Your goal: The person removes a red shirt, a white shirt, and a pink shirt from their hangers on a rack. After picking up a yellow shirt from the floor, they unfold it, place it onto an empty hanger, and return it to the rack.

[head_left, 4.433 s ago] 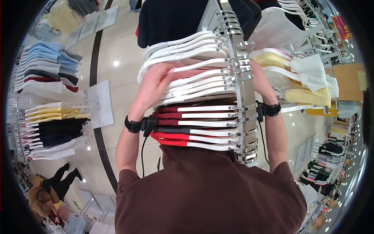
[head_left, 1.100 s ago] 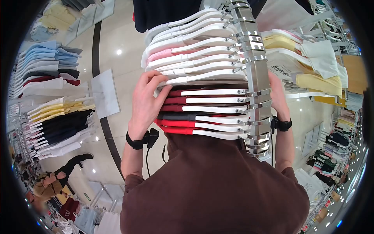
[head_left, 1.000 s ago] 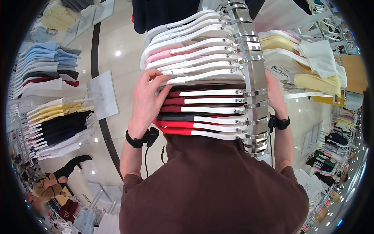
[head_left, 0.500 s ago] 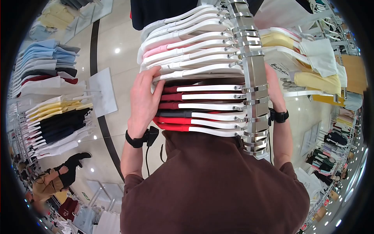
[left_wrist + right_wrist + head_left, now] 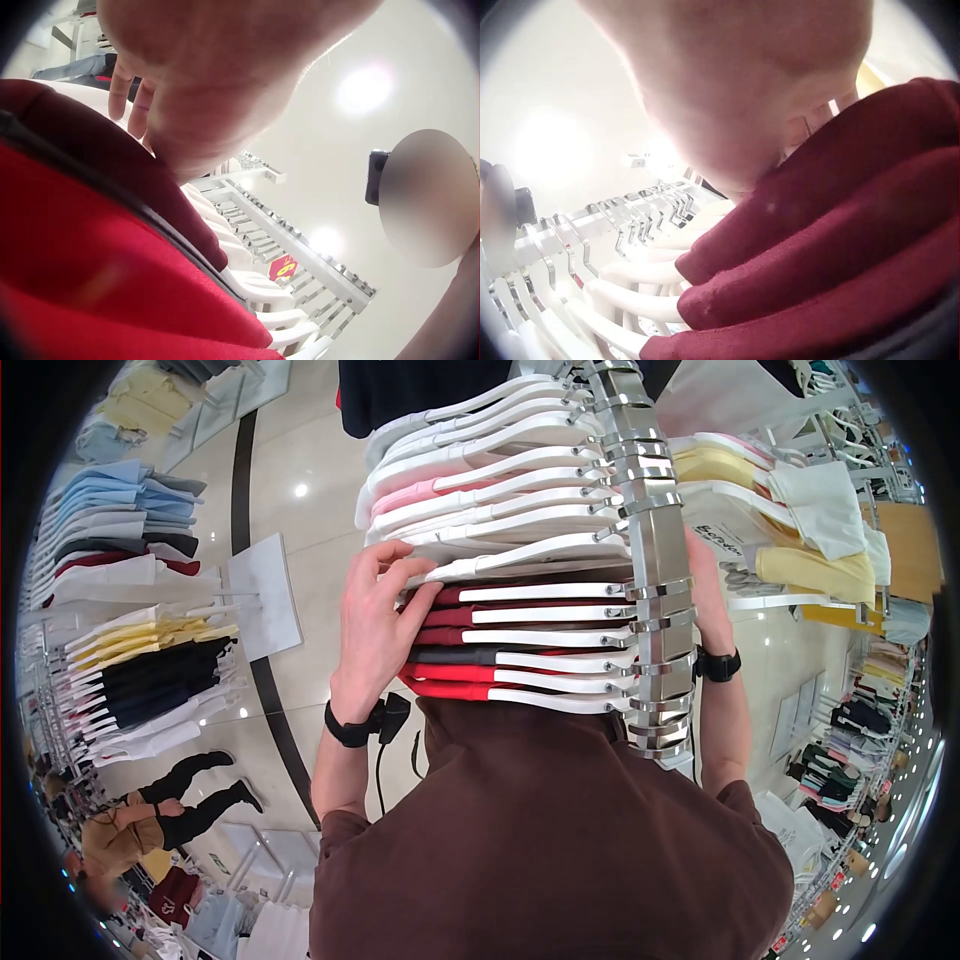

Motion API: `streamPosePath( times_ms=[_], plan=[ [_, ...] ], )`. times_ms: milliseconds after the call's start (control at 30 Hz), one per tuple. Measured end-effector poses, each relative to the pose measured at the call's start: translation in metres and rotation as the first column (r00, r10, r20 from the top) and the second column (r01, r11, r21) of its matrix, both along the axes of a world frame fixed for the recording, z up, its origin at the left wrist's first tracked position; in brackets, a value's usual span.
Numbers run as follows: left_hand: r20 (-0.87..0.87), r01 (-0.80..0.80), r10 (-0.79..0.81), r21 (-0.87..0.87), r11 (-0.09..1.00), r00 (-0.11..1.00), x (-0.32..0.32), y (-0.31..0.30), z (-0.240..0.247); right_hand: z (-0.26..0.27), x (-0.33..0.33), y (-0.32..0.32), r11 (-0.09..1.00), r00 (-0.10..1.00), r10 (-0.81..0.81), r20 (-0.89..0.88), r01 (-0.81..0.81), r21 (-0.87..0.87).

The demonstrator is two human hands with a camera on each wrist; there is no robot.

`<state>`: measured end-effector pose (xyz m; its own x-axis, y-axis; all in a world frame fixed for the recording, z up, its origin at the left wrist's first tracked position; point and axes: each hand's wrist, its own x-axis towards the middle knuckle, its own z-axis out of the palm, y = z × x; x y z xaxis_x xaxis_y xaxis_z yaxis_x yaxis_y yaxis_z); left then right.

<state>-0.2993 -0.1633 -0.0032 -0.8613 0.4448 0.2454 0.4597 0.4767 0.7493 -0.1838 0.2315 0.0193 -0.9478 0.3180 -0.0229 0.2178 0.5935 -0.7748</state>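
White hangers with tops hang along a metal rail (image 5: 660,545) in the head view. My left hand (image 5: 375,620) pinches the shoulder of the nearest white shirt (image 5: 452,572), fingertips on top and thumb below. Close under that thumb come dark red tops (image 5: 440,617), then a dark grey one and bright red tops (image 5: 455,691). Across the rail, my right hand (image 5: 708,590) is partly hidden, and I cannot tell what its fingers hold. The right wrist view has this hand (image 5: 757,82) over dark red shoulders (image 5: 780,217). In the left wrist view, my left hand (image 5: 217,67) reaches past a dark red top (image 5: 105,157).
A navy top (image 5: 420,395) hangs at the rail's far end. Racks of blue shirts (image 5: 120,505) and yellow and navy tops (image 5: 160,685) stand left. White and yellow tops (image 5: 815,575) hang right. A person (image 5: 130,830) is at lower left.
My left hand has come nearer my body, from around the pink top to the last white shirt. The right hand has come nearer too. The person at lower left has changed stride.
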Motion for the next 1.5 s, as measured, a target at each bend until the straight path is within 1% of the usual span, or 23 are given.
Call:
streamPosePath(
  times_ms=[100,167,233,300,433,500,533,600,633,700,733,800,833,900,933,1000,1033,1133,1200,1233,1267,1367,1500],
  plan=[
    [-0.077,0.045,-0.048,-0.045,0.998,0.996,-0.003,-0.002,-0.003,0.013,-0.001,-0.007,0.999,0.998,0.040,0.051,-0.041,0.014],
    [0.082,0.100,-0.099,0.001,0.995,0.992,-0.002,0.001,0.001,0.020,-0.003,-0.009,0.996,0.994,0.087,0.063,-0.085,-0.024],
    [0.118,0.118,-0.121,0.031,0.993,0.986,0.000,0.005,0.001,0.026,-0.006,-0.010,0.990,0.988,0.134,0.076,-0.129,-0.062],
    [0.155,0.132,-0.139,0.059,0.990,0.978,0.001,0.007,0.003,0.031,-0.012,-0.015,0.949,0.967,0.233,0.101,-0.204,-0.238],
    [0.157,0.214,-0.212,0.006,0.977,0.964,-0.002,0.014,0.014,0.041,-0.021,-0.036,0.964,0.973,0.211,0.092,-0.192,-0.182],
    [0.164,0.224,-0.221,0.000,0.975,0.962,-0.003,0.016,0.016,0.035,-0.023,-0.029,0.956,0.968,0.247,-0.033,-0.249,-0.156],
    [0.148,0.240,-0.237,-0.009,0.971,0.960,-0.003,0.016,0.015,0.029,-0.022,-0.025,0.955,0.967,0.251,-0.034,-0.254,-0.156],
    [0.132,0.254,-0.249,-0.018,0.967,0.959,-0.003,0.015,0.014,0.019,-0.018,-0.013,0.988,0.981,0.143,-0.128,-0.149,-0.041],
    [0.141,0.255,-0.248,-0.028,0.967,0.958,-0.004,0.015,0.013,0.022,-0.015,-0.006,0.987,0.981,0.146,-0.128,-0.152,-0.040],
    [0.150,0.252,-0.244,-0.037,0.967,0.958,-0.004,0.015,0.011,0.030,-0.006,0.009,0.993,0.994,-0.044,-0.100,0.055,0.108],
    [0.135,0.235,-0.231,-0.018,0.972,0.964,-0.005,0.015,0.009,0.031,-0.001,0.014,0.993,0.994,-0.043,-0.100,0.054,0.108],
    [0.119,0.219,-0.218,0.002,0.976,0.969,-0.010,0.015,0.006,0.033,0.010,0.026,0.963,0.952,-0.131,-0.275,0.188,0.194],
    [0.103,0.207,-0.207,0.012,0.978,0.973,-0.013,0.016,0.005,0.030,0.014,0.034,0.963,0.952,-0.130,-0.276,0.188,0.195],
    [0.085,0.200,-0.202,0.024,0.979,0.976,-0.019,0.017,0.003,0.020,0.025,0.050,0.912,0.848,-0.255,-0.466,0.371,0.175],
    [0.058,0.194,-0.195,0.023,0.981,0.979,-0.023,0.018,0.004,0.018,0.030,0.057,0.909,0.845,-0.258,-0.469,0.377,0.178],
    [0.026,0.205,-0.206,0.033,0.978,0.978,-0.030,0.018,0.004,0.017,0.040,0.071,0.848,0.792,-0.329,-0.513,0.488,0.209],
    [-0.001,0.213,-0.213,-0.016,0.977,0.977,-0.034,0.016,0.006,0.017,0.046,0.075,0.834,0.783,-0.339,-0.521,0.506,0.218],
    [-0.041,0.237,-0.240,-0.063,0.970,0.970,-0.043,0.013,0.010,0.018,0.062,0.073,0.778,0.767,-0.414,-0.491,0.578,0.247],
    [0.011,0.193,-0.193,-0.093,0.977,0.981,-0.045,0.011,0.019,0.017,0.071,0.060,0.771,0.786,-0.465,-0.406,0.585,0.250],
    [0.002,0.193,-0.193,-0.057,0.980,0.981,-0.046,0.012,0.020,0.014,0.077,0.053,0.766,0.784,-0.486,-0.387,0.595,0.243],
    [-0.002,0.212,-0.213,-0.055,0.976,0.977,-0.047,0.012,0.022,0.008,0.087,0.054,0.753,0.773,-0.500,-0.390,0.611,0.244],
    [-0.077,0.150,-0.161,-0.129,0.980,0.984,-0.048,0.014,0.026,-0.012,0.118,0.061,0.699,0.753,-0.609,-0.249,0.658,0.281],
    [-0.081,0.154,-0.168,-0.154,0.976,0.982,-0.052,0.019,0.023,-0.025,0.148,0.061,0.635,0.682,-0.698,-0.217,0.730,0.254]
  ],
)
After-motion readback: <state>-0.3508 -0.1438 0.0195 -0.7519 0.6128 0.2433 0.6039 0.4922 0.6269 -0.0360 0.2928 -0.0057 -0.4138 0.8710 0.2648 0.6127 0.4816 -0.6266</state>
